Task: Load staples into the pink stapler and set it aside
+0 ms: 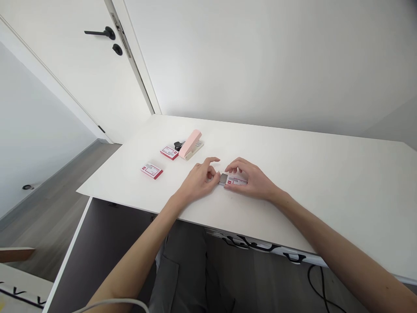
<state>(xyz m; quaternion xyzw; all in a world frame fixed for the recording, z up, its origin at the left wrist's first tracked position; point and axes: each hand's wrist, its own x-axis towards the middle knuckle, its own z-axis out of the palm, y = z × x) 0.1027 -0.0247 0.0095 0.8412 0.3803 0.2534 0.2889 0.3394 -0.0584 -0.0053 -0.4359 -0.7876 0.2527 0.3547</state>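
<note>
My right hand (252, 179) is closed around a small white and red staple box (237, 181) lying on the table, thumb on the near side and fingers on the far side. From its left end a grey block of staples (223, 178) sticks out. My left hand (203, 179) has its thumb tip against or right beside that block; the index finger stretches out above, apart from the thumb, while the other fingers curl in. Beyond the left hand stand a pink stapler (190, 143) and a black staple remover (178, 145), partly hidden behind the stapler.
Two more red and white boxes, one by the stapler (169, 152) and one nearer the left edge (151, 170), lie on the white table (312, 174). A wall (260, 65) borders its far side. A door (65, 65) stands at the left. Below hang black cables (322, 287).
</note>
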